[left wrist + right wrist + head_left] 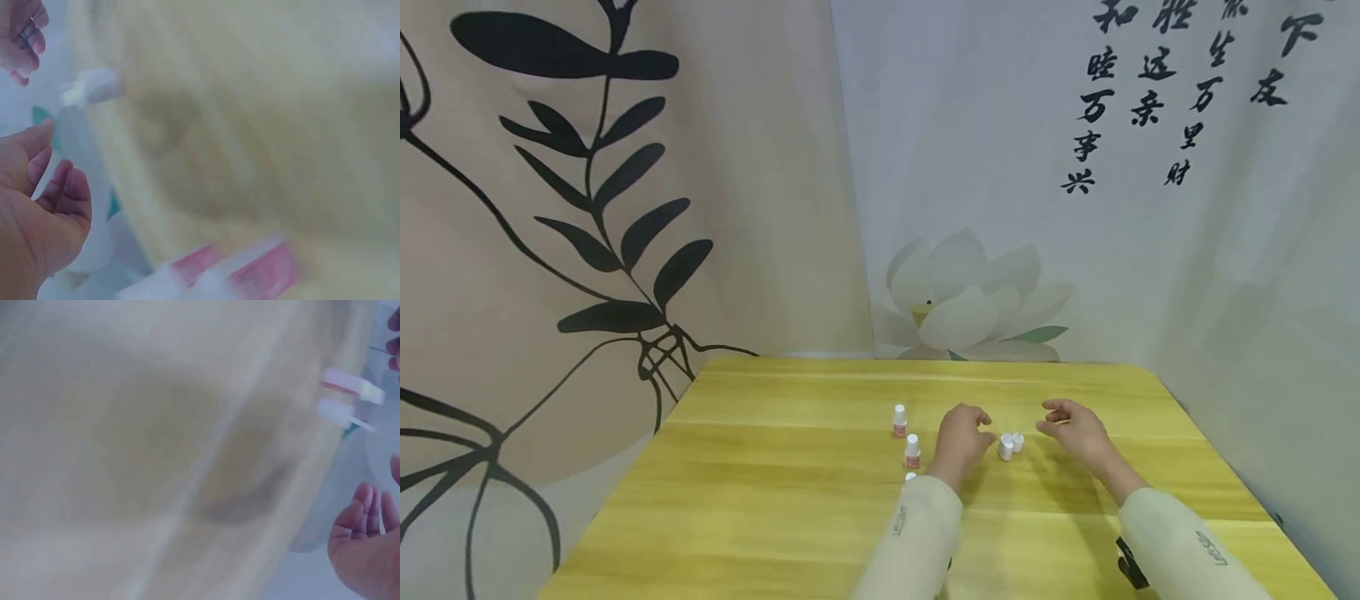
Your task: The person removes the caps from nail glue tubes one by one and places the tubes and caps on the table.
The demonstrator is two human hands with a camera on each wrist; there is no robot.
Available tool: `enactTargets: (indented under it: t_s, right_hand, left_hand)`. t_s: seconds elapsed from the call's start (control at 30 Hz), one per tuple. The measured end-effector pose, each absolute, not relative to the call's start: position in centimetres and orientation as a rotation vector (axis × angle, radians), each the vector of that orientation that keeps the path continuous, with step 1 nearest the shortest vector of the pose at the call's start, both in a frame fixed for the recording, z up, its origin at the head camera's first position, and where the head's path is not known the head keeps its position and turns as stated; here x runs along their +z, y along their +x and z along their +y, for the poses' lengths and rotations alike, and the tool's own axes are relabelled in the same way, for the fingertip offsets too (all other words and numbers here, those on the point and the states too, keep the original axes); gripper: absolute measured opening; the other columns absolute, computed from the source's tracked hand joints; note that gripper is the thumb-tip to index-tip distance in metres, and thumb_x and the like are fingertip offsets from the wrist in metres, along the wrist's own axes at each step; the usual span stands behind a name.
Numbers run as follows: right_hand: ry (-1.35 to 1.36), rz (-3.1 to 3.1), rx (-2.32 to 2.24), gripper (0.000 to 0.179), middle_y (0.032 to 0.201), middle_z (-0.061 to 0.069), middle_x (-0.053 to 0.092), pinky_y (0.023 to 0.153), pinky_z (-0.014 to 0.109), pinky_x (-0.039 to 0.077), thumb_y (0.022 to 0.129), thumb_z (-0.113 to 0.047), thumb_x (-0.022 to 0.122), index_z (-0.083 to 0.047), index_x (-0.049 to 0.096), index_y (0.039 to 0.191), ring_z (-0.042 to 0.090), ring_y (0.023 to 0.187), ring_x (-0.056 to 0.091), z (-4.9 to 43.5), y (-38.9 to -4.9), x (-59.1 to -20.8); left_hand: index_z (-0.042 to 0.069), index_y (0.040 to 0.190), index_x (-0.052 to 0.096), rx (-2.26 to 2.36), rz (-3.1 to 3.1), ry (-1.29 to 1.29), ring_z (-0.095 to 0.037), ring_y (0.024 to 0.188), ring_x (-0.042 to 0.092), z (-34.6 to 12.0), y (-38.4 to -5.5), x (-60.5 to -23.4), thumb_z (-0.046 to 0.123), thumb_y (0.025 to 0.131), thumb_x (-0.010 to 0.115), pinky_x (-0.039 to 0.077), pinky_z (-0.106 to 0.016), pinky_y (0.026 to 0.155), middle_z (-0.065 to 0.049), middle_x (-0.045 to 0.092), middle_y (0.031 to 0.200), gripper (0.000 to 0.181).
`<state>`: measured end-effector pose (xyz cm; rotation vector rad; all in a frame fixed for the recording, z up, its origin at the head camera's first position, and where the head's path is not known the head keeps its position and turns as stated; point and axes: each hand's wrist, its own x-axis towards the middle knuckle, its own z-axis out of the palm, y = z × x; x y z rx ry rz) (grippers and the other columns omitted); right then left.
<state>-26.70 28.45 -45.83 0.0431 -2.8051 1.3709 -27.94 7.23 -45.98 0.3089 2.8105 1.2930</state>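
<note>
Two small white items stand side by side between the hands: a little bottle (1006,448) and a second white piece (1018,442). The right wrist view shows a pink edge on the bottle (341,382) and a thin white tip sticking out of the other piece (335,412). Just left of them hovers my left hand (961,437), its fingers loosely bent around nothing. My right hand (1077,430) is off to their right, fingers relaxed, thumb apart, also without anything in it. Both hands are above the table.
Left of my left hand, white-capped bottles with pink labels stand in a row: a far one (899,422), a middle one (912,452), and one mostly hidden by the left sleeve (911,477). They stand on a yellow wooden table (760,500). A printed curtain (775,167) hangs behind.
</note>
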Motion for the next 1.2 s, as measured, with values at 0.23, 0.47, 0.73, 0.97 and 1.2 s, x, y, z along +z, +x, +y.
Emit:
enactTargets:
  t_s: [0.23,0.47,0.73,0.97,1.2]
  right_hand:
    - [0.085,-2.722,1.326,0.051,0.127,0.018,0.054,0.088,0.047,0.048,0.102,-0.028,0.056,0.000,0.045,0.143,0.037,0.116,0.054,27.1,-28.4,-41.3]
    - [0.146,-2.588,1.390,0.044,0.125,0.018,0.058,0.087,0.040,0.049,0.101,-0.025,0.059,-0.003,0.052,0.139,0.034,0.113,0.056,23.7,-28.9,-39.0]
    - [0.228,-2.524,1.454,0.039,0.127,0.019,0.059,0.087,0.037,0.050,0.100,-0.022,0.060,-0.002,0.056,0.134,0.031,0.109,0.058,21.0,-29.3,-38.3]
    - [0.209,-2.515,1.537,0.045,0.133,0.018,0.056,0.094,0.043,0.048,0.100,-0.030,0.060,-0.003,0.055,0.136,0.031,0.115,0.057,19.5,-29.1,-39.1]
    - [0.187,-2.518,1.636,0.045,0.134,0.017,0.055,0.098,0.047,0.047,0.100,-0.029,0.061,-0.002,0.054,0.135,0.032,0.118,0.055,17.7,-28.9,-40.8]
  left_hand:
    - [0.007,0.116,0.070,1.286,2.868,0.433,-0.026,0.112,0.061,5.6,-29.7,-40.3,0.017,0.091,0.073,0.051,-0.037,0.093,-0.009,0.065,0.121,0.027]
    - [0.008,0.117,0.070,1.307,2.902,0.489,-0.027,0.115,0.061,2.9,-31.0,-37.3,0.019,0.093,0.071,0.051,-0.037,0.093,-0.007,0.066,0.123,0.026]
    - [0.008,0.117,0.069,1.370,2.876,0.519,-0.025,0.113,0.061,0.1,-32.0,-35.8,0.023,0.095,0.070,0.051,-0.038,0.092,-0.008,0.066,0.122,0.027]
    - [0.005,0.118,0.068,1.400,2.872,0.549,-0.024,0.108,0.060,-2.2,-32.3,-35.9,0.026,0.095,0.069,0.051,-0.037,0.089,-0.007,0.066,0.119,0.031]
    - [0.005,0.117,0.068,1.444,2.865,0.556,-0.023,0.103,0.060,-4.2,-32.6,-36.8,0.028,0.094,0.070,0.052,-0.037,0.085,-0.008,0.067,0.115,0.032]
